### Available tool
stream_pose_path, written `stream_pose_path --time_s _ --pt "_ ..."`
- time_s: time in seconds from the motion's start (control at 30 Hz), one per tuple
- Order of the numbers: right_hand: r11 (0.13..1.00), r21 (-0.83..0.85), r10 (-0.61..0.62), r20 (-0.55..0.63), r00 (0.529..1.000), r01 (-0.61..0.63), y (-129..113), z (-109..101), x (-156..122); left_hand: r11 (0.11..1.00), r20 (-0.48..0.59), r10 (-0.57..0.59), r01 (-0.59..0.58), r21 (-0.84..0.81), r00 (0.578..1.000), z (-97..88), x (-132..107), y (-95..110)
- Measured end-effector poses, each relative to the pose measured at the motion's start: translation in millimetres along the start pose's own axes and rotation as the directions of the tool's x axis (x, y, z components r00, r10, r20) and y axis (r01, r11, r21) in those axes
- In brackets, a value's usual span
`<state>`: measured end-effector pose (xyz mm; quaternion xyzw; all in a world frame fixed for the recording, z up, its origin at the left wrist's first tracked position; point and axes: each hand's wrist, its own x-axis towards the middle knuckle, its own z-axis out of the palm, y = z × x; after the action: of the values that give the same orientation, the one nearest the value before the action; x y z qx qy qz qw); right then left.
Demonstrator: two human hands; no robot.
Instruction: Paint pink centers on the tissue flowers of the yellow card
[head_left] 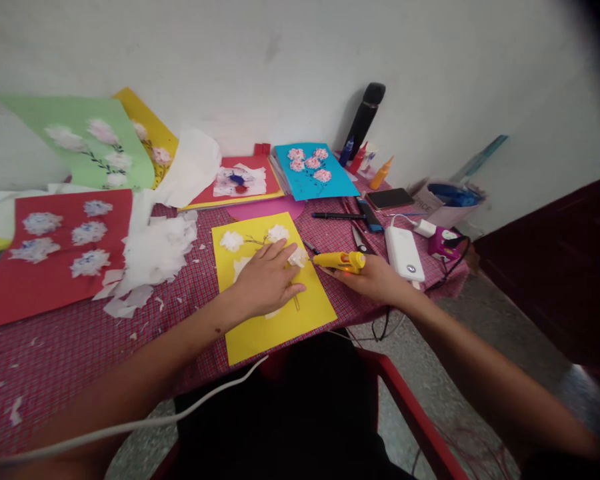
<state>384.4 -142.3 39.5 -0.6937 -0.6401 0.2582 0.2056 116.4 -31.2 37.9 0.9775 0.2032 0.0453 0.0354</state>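
Observation:
A yellow sheet of paper [253, 337] lies on the table with drawn stems and white crumpled-paper flowers [231, 241] on it. My left hand [265, 277] rests spread over the sheet's middle, palm down, hiding part of the drawing and some white paper beneath. Just past its fingertips sits another white paper flower [299, 257] near the sheet's right side. My right hand [373, 280] is wrapped round a yellow glue gun [339, 261], whose nozzle points left, close to that flower. An orange light glows on the gun. Whether the nozzle touches the flower, I cannot tell.
Torn white tissue paper [155, 250] and a red flower sheet [70, 260] lie left. A blue flower sheet [315, 190] leans behind. Right of the gun are scissors [360, 241], a white power bank [404, 253], a phone [390, 198] and a purple power adapter [444, 243]. A black bottle [365, 117] stands behind.

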Motion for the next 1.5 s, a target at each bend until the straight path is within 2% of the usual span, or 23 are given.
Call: stream_pose_path --time_s 0.47,0.87,1.2,1.5 --pt "0.997 -0.076 -0.019 0.016 1.000 0.020 -16.1 0.3 5.0 1.000 0.010 0.009 -0.009 -0.015 1.000 0.9 0.8 2.2" --pt "0.991 -0.136 0.023 0.033 0.999 -0.018 -17.3 2.3 9.2 1.000 -0.008 -0.022 0.022 -0.022 1.000 6.4 7.6 4.4" --pt "0.998 0.067 -0.014 -0.003 1.000 0.015 -5.3 -0.8 1.3 0.999 -0.009 -0.032 0.032 -0.016 0.999 11.7 11.1 3.7" --pt "0.997 0.052 0.053 -0.003 0.999 -0.053 -4.2 -1.7 -2.8 0.999 -0.009 -0.034 0.034 -0.034 0.999 12.9 11.9 4.3"
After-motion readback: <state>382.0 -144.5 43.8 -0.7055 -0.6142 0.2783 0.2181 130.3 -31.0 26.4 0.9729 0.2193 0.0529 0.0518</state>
